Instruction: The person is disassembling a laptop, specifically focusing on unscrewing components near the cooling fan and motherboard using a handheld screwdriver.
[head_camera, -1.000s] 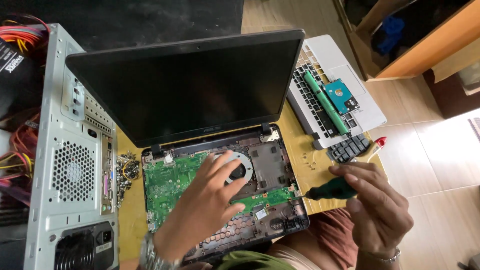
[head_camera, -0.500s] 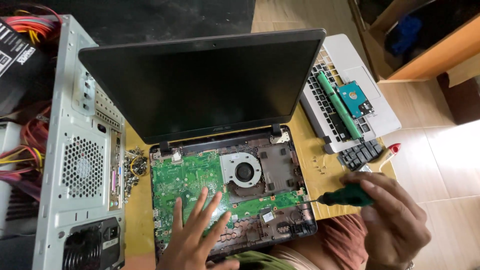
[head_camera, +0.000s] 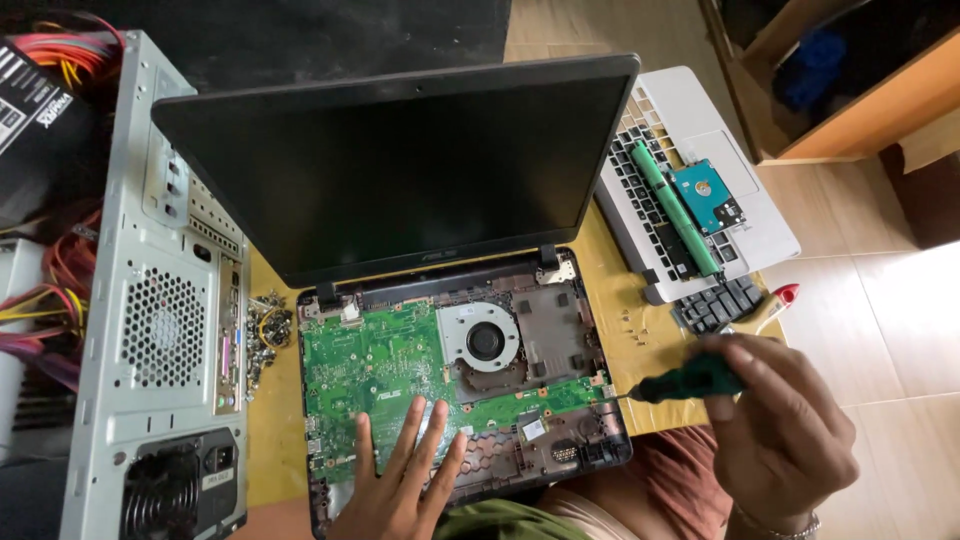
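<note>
Grey steel of a desktop computer case (head_camera: 150, 330) is seen at the left, beside an opened black laptop (head_camera: 400, 170) on a yellow table (head_camera: 270, 420).

Largest after these, a white laptop keyboard deck (head_camera: 740, 210) is laid at the upper right, with a green stick and a blue hard drive (head_camera: 705, 195) on top. Inside the black laptop's base, a green motherboard (head_camera: 370, 360) and a round cooling fan (head_camera: 485, 340) are exposed. The left hand (head_camera: 400, 490) is spread flat, fingers wide, on the base's lower edge, holding nothing. A green-handled screwdriver (head_camera: 690, 380) is gripped in the closed right hand (head_camera: 780, 440), its tip at the base's right edge. Loose screws (head_camera: 265, 330) are piled beside the case.
</note>
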